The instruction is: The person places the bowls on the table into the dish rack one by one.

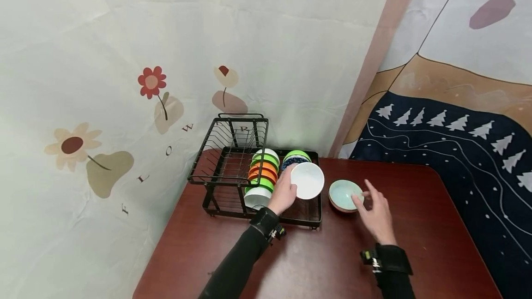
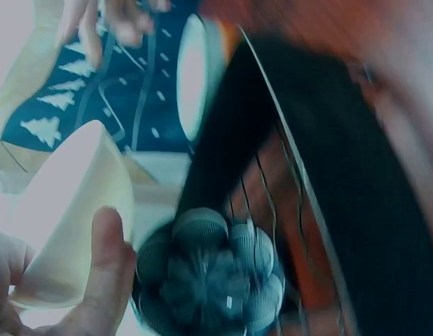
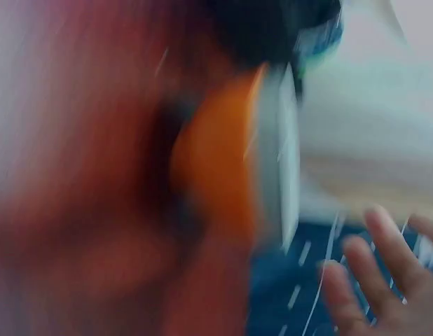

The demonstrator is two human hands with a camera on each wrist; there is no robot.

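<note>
My left hand (image 1: 283, 194) grips a white bowl (image 1: 308, 181) by its left side, above the right part of the black dish rack (image 1: 305, 220). The left wrist view shows the thumb against the outside of this tilted bowl (image 2: 97, 189). On the table right of the rack, a pale green bowl (image 1: 343, 193) sits with an orange-sided bowl (image 3: 220, 154) beneath it. My right hand (image 1: 377, 216) is just right of these bowls, fingers spread and holding nothing. In the head view its thumb overlaps the rim; the right wrist view shows the fingers apart from the bowls.
Under the rack's raised wire basket (image 1: 232, 151) stands a row of white, green and orange bowls (image 1: 264, 172). Behind the held bowl, a green bowl (image 1: 297, 153) and a blue patterned bowl (image 1: 291, 162) stand in the rack. A printed cloth (image 1: 291, 59) hangs behind the brown table (image 1: 316, 262).
</note>
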